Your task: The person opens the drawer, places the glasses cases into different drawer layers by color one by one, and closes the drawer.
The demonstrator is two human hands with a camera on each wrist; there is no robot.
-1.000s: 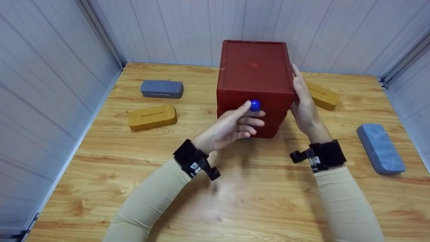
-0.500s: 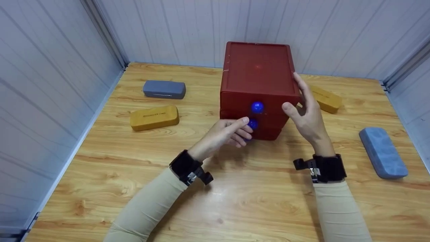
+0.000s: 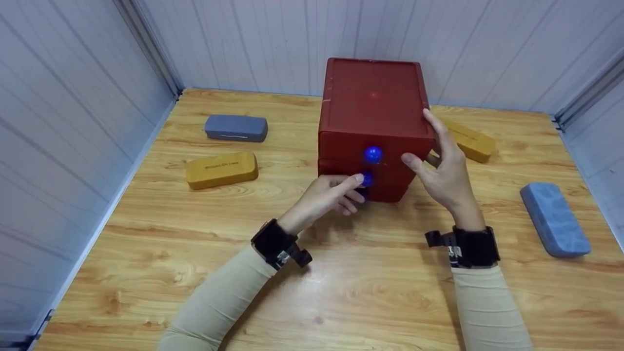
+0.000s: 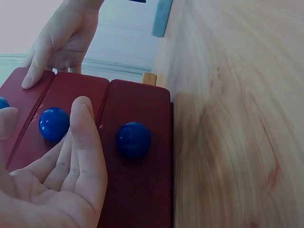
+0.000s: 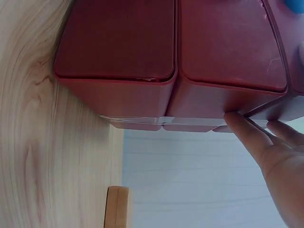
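Observation:
A red three-drawer cabinet (image 3: 373,97) stands at the back middle of the wooden table (image 3: 380,292). Each drawer front carries a blue knob. My left hand (image 3: 331,195) is at the middle knob (image 3: 367,180), index finger straight beside it. In the left wrist view that knob (image 4: 53,124) lies between thumb and index finger (image 4: 84,128) with small gaps, and the bottom knob (image 4: 134,139) is free. My right hand (image 3: 446,170) braces the cabinet's right front corner, thumb on the top drawer front near the top knob (image 3: 373,154), straight fingers along the side.
Four oblong cases lie about: a yellow case (image 3: 222,169) and a grey case (image 3: 236,127) on the left, another yellow case (image 3: 470,139) behind my right hand, a blue case (image 3: 553,219) at the right. Panel walls close in three sides.
My left hand dropped from the top knob to the middle knob. My right hand slid forward on the cabinet's side and its thumb came round onto the front.

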